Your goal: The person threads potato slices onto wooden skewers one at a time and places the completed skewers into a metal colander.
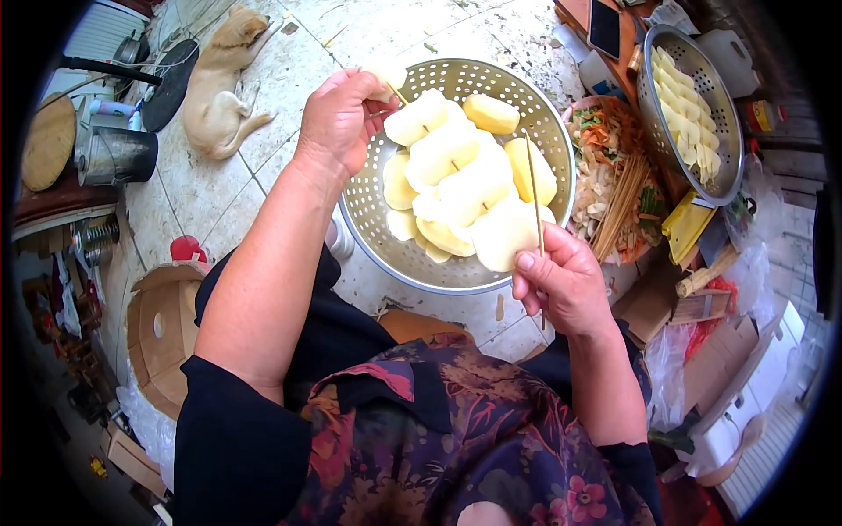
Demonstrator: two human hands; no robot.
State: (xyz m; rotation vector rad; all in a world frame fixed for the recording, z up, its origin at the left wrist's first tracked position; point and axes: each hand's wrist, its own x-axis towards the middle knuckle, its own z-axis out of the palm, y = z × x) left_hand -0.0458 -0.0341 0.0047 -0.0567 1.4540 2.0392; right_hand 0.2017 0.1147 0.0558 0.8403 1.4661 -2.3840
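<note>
A large perforated metal colander (548,114) holds peeled potatoes (491,114) below my hands. Slices of potato (454,153) run in a slanting row across it, with short bits of a thin stick showing between them. My left hand (340,118) is closed at the upper end of that row, pinching a potato slice (379,81) and the stick's end. Over the colander's lower right rim, my right hand (566,279) is closed on a thin wooden skewer (532,184) that points away from me. A broad potato slice (507,235) touches its fingertips.
At right, a second colander (735,153) holds rows of skewered slices. Beside it lie vegetable peelings (605,131) with a bundle of skewers (621,206). A phone (604,28) rests on a brown surface. A dog (219,96) lies on the tiles; a cardboard box (145,351) stands left.
</note>
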